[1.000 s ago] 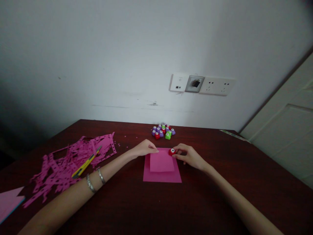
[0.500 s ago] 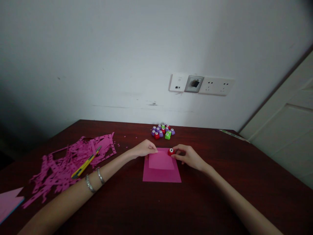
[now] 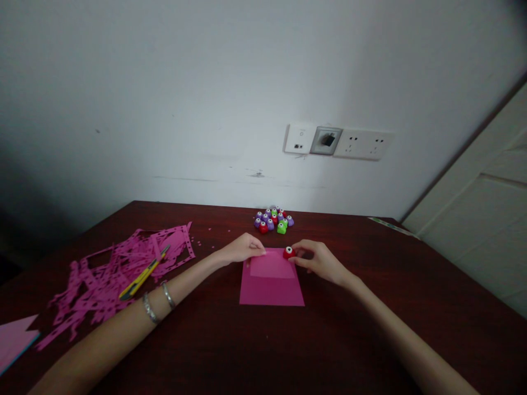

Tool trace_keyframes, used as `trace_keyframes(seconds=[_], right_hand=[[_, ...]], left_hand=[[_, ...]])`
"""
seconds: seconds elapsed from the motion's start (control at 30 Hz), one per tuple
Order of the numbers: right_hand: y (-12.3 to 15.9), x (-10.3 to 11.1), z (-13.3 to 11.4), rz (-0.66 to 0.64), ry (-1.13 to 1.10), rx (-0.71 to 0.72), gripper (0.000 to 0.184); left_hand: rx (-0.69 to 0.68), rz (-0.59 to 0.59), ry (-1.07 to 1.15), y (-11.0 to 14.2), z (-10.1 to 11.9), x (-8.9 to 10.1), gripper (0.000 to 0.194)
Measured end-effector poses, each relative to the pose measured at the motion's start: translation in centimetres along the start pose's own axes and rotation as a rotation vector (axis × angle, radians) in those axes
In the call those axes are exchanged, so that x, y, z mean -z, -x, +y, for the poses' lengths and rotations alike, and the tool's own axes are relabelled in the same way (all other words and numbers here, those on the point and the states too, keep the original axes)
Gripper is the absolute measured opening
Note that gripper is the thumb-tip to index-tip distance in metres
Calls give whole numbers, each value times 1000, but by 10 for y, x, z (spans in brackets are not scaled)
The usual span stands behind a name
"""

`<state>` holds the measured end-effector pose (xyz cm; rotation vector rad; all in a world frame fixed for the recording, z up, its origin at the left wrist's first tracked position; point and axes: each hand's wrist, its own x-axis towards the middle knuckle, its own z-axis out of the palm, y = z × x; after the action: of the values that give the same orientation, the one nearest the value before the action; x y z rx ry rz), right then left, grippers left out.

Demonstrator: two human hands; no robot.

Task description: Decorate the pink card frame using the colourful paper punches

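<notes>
My left hand (image 3: pixel 242 248) pinches the top left corner of a light pink paper (image 3: pixel 269 267). That paper lies over a larger, darker pink sheet (image 3: pixel 272 292) on the table. Between the thumb and fingers of my right hand (image 3: pixel 317 259) is a small red craft punch (image 3: pixel 289 252) with a white top and a dark mark on it. The punch sits at the light paper's top right corner; whether the paper's edge is inside its slot I cannot tell.
Several purple, red and green punches (image 3: pixel 270 221) stand clustered near the wall. Punched pink paper scraps (image 3: pixel 111 274) are heaped at left, with a yellow utility knife (image 3: pixel 142 277) on them. Pink sheets (image 3: pixel 16 340) lie at the left edge, a thin strip (image 3: pixel 393 226) at the back right.
The light paper's near edge has shifted slightly away from me, showing more of the darker sheet. Both hands keep nearly the same places and grips.
</notes>
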<state>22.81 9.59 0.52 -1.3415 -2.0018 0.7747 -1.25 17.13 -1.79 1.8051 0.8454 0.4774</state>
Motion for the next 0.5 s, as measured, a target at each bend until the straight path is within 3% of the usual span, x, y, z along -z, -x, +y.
trace_keyframes(seconds=[0.5], right_hand=[[0,5,-2,-8,47,64,20]], left_hand=[[10,-28,-21,2,3,1,27]])
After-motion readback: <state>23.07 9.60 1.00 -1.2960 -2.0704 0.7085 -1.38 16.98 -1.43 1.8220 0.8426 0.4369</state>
